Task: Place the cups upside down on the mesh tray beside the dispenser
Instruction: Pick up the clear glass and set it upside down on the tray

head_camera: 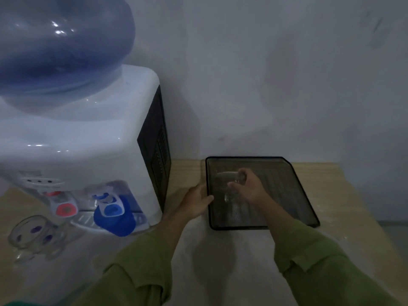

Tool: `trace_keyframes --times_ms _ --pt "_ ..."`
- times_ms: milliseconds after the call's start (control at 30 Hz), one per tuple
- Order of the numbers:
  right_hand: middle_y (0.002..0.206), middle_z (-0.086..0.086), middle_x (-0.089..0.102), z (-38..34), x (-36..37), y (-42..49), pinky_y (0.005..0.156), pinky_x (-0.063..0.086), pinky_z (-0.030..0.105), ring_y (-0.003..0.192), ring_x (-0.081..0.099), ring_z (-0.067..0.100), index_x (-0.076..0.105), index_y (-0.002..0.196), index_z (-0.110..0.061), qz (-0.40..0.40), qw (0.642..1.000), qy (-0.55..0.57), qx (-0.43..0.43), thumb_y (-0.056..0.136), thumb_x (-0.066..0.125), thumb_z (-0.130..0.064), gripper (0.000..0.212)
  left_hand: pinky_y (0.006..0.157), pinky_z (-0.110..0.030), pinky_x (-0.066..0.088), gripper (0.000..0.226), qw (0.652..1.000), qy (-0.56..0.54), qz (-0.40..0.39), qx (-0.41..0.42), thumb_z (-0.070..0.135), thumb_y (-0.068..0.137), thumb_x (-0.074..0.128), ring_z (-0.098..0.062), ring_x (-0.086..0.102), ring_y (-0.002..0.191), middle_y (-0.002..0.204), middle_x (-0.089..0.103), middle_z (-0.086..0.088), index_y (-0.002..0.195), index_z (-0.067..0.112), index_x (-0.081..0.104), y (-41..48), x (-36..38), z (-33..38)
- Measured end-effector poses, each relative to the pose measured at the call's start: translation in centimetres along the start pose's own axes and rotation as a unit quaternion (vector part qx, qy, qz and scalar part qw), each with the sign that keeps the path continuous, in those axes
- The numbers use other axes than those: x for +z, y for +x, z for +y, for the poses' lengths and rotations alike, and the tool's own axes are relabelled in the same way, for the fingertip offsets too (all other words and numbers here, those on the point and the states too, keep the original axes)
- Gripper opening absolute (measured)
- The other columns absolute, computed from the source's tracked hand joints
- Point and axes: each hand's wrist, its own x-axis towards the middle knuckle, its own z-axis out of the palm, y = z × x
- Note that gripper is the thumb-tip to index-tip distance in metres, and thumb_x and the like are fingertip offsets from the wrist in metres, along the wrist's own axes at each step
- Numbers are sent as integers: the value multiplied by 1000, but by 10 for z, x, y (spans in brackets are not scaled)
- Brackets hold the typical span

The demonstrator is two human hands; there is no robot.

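A black mesh tray (293, 193) lies on the table just right of the white water dispenser (88, 138). My right hand (249, 186) is over the tray's left half, closed on a clear glass cup (231, 188) that is blurred; I cannot tell which way up it is. My left hand (196, 202) rests on the tray's left rim, thumb over the edge. A blue cup (114, 219) stands under the blue tap. A clear glass cup with purple dots (35, 235) sits at the front left of the dispenser.
A large blue water bottle (61, 45) sits on top of the dispenser. A grey wall (287, 74) runs close behind the tray. The light wooden table (344, 195) ends at its right edge just past the tray.
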Motion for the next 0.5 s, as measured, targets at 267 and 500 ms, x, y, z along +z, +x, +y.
trace_keyframes --times_ms 267,500 --pt "130 24 43 -18 20 40 100 34 38 122 33 38 44 131 -15 49 970 -226 -73 82 67 -17 54 107 -44 41 62 984 172 -16 31 32 84 58 -29 45 127 140 47 -9 140 20 37 21 11 -24" --pt "129 26 45 -20 29 56 95 37 37 120 33 38 44 134 -13 57 969 -217 -103 83 67 -14 56 109 -46 36 62 971 235 21 33 33 88 53 -31 37 132 147 40 -9 144 16 32 25 19 -27"
